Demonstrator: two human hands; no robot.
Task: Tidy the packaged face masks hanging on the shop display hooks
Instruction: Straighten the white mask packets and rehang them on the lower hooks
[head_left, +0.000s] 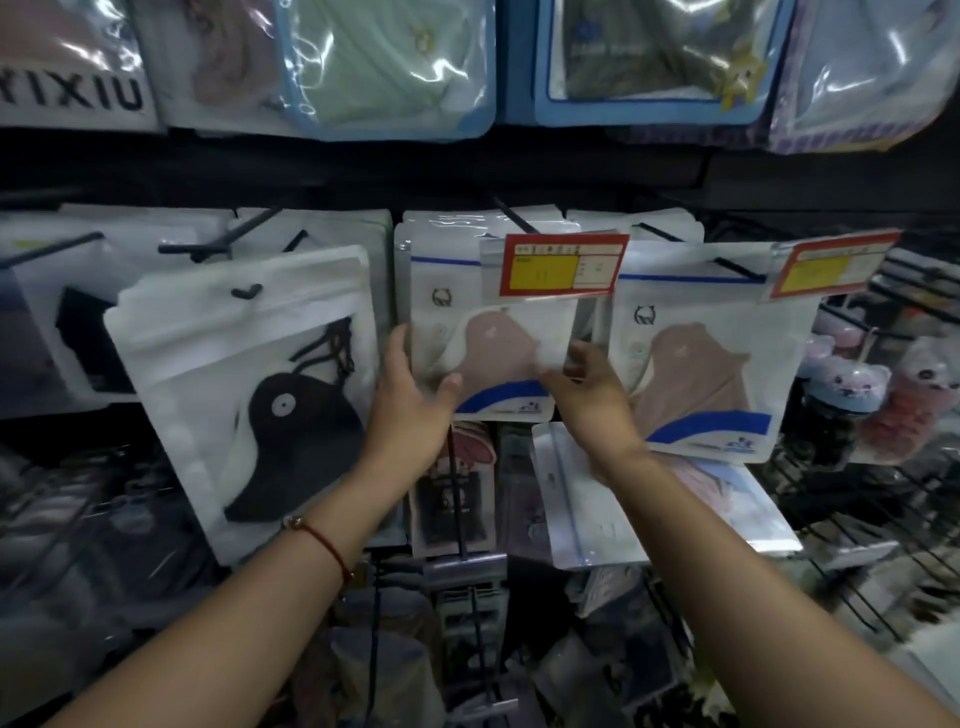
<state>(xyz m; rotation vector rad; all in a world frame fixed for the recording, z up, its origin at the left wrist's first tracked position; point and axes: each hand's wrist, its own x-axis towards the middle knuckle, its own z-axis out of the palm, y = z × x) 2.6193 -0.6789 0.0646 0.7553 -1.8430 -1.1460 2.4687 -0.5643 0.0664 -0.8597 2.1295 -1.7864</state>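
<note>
1. My left hand (410, 400) and right hand (592, 389) hold the pink mask pack (493, 353) by its sides, on the middle hook.
2. I should square it up gently, so it hangs straight like the pack to its right (711, 364).
3. The price tag (561, 265) hides the hook hole.
4. The black mask pack (249, 395) on the left hangs crooked.

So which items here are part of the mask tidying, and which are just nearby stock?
In the job:
- middle pink mask pack, gripped by the left hand and right hand
- tilted black mask pack
- right pink mask pack

Just nearby:
- red and yellow price tag
- bear-faced items at far right
- green mask pack above
</note>
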